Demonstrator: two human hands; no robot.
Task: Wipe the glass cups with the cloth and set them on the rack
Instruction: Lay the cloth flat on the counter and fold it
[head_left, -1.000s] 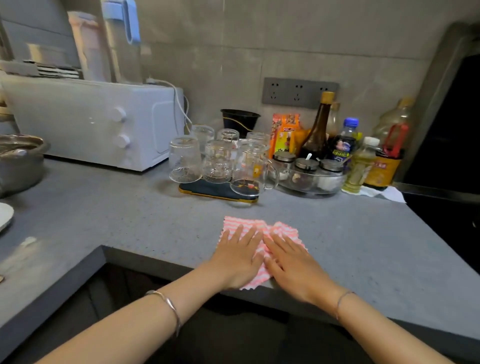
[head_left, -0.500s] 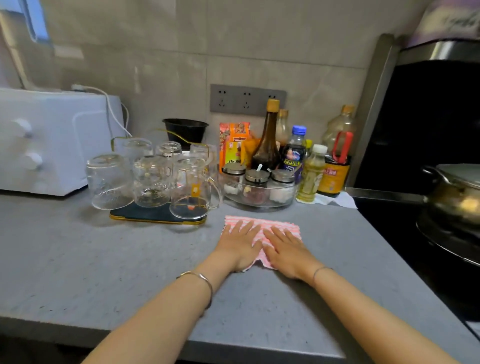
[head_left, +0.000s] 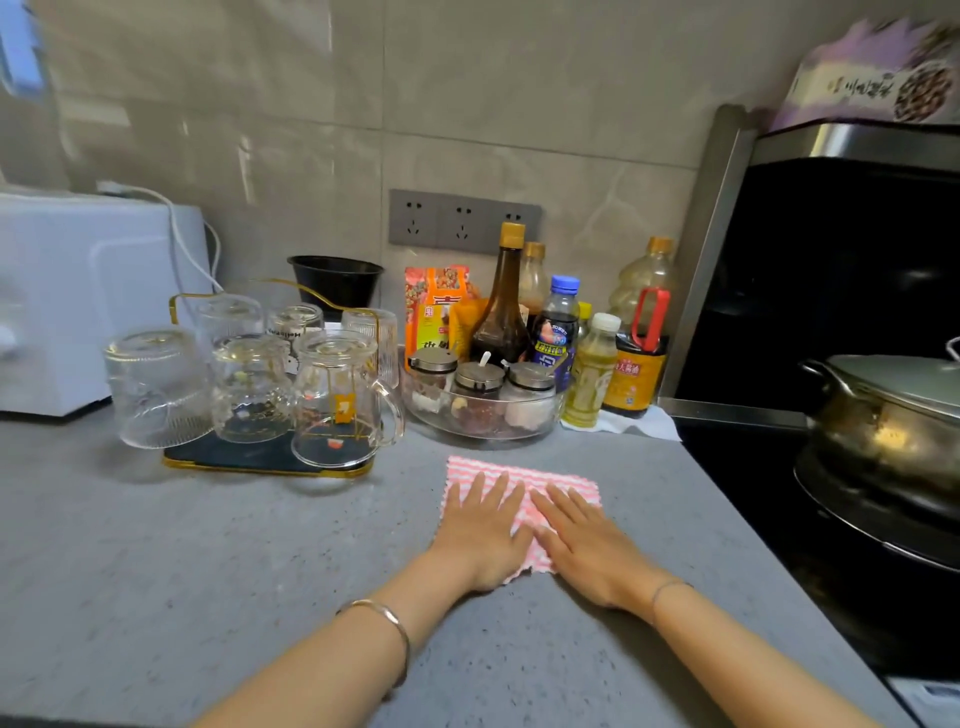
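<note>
Only the view has swung right. The left hand (head_left: 480, 530) and right hand (head_left: 587, 545) stay flat, fingers straight, on the cloth (head_left: 524, 475) at mid counter (head_left: 208, 571). Cups (head_left: 249, 384) stand upturned on the rack (head_left: 270, 460) near the back edge — wiping looks unstarted.

Left of the left hand (head_left: 480, 535) the grey surface (head_left: 208, 571) lies open down to its near edge, with wide room to sweep. Ahead and to the left of that hand, the rack (head_left: 260, 460) is crowded with upturned glass cups (head_left: 156, 387). The handled cup (head_left: 337, 400) at its near right corner stands closest. Straight ahead of both hands, just beyond the cloth (head_left: 524, 478), a clear dish of spice jars (head_left: 483, 415) blocks the way, with bottles (head_left: 501, 306) ranked behind it. Right of the right hand (head_left: 587, 545) a narrow strip of surface ends at the stove (head_left: 753, 467), where a lidded pot (head_left: 893, 421) stands.
</note>
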